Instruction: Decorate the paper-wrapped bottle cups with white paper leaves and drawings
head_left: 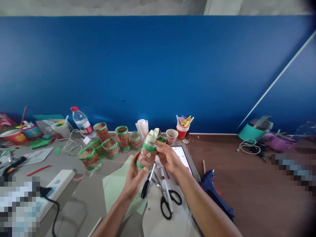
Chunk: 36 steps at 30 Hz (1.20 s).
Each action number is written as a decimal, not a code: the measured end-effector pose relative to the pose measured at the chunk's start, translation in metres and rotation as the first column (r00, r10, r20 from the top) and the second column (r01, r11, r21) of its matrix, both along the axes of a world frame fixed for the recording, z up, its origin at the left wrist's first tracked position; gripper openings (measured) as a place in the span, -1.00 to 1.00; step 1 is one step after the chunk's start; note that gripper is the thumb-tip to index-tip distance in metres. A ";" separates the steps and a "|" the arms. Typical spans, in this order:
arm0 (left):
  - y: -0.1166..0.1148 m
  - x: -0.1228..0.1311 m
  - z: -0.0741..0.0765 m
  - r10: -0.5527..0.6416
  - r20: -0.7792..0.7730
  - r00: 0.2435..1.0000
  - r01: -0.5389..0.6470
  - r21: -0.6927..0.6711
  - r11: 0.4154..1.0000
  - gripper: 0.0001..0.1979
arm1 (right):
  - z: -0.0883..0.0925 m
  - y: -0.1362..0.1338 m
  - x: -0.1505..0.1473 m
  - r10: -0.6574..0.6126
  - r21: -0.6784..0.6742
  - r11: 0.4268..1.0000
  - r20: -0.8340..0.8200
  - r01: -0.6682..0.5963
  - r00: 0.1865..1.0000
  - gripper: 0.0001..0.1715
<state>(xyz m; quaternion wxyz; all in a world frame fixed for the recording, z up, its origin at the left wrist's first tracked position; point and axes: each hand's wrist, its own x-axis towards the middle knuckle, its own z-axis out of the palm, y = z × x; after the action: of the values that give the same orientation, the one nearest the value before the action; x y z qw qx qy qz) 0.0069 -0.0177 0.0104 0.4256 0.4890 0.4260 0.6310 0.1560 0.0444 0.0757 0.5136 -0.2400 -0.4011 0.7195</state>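
Note:
My left hand (133, 177) cups the bottom of a small woven cup (147, 155) with green rims and reddish-brown sides, lifted above the table. My right hand (168, 156) grips the same cup at its upper right side. A pale green paper piece (152, 135) sticks up from the cup's top. Under the hands lie a light green paper sheet (113, 187), a black marker (147, 182), a white pen (166, 187) and black-handled scissors (168, 199). A phone (182, 157) with a lit screen lies just right of my right hand.
Several similar woven cups (110, 144) stand at the left, with a water bottle (82, 122) behind them. A blue glue gun (213, 192) lies at the right. A white power strip (58, 186) sits at the left front. Paper cups (182, 130) stand by the blue wall.

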 end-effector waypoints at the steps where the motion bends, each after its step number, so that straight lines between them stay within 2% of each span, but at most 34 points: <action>1: 0.000 0.000 -0.001 -0.020 -0.024 1.000 0.020 0.000 1.000 -0.32 | -0.001 0.000 -0.001 0.014 -0.003 1.000 -0.005 -0.014 1.000 -0.67; 7: 0.002 0.000 -0.001 0.064 -0.241 0.968 -0.066 0.000 0.998 -0.33 | -0.010 0.003 -0.003 -0.034 -0.033 0.999 0.073 0.037 0.997 -0.68; 15: 0.000 0.003 0.007 0.075 -0.266 0.961 -0.070 0.031 0.997 -0.38 | -0.012 0.004 -0.003 -0.004 -0.021 1.000 0.037 0.005 0.999 -0.68; 19: 0.000 0.001 0.002 0.065 -0.269 0.961 -0.063 0.016 0.998 -0.36 | -0.010 0.002 -0.005 -0.013 -0.063 0.998 0.022 0.014 1.000 -0.65; 26: 0.008 -0.002 -0.013 -0.003 -0.124 0.992 -0.002 -0.037 0.999 -0.32 | -0.009 0.000 -0.004 -0.020 -0.074 0.997 0.033 0.022 0.999 -0.56; 31: 0.011 0.000 -0.010 0.017 0.041 0.999 -0.015 -0.049 0.999 -0.31 | -0.010 0.002 -0.002 -0.094 -0.080 0.992 0.051 0.098 0.994 -0.55; 36: 0.008 0.003 -0.005 0.006 0.134 0.991 0.009 -0.109 0.994 -0.29 | -0.009 0.005 0.001 -0.059 -0.065 0.996 0.049 0.062 0.997 -0.63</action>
<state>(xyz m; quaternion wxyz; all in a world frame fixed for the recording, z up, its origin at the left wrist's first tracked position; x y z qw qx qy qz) 0.0098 -0.0094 0.0057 0.4798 0.4219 0.4302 0.6378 0.1567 0.0490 0.0666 0.5174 -0.2858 -0.3816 0.7106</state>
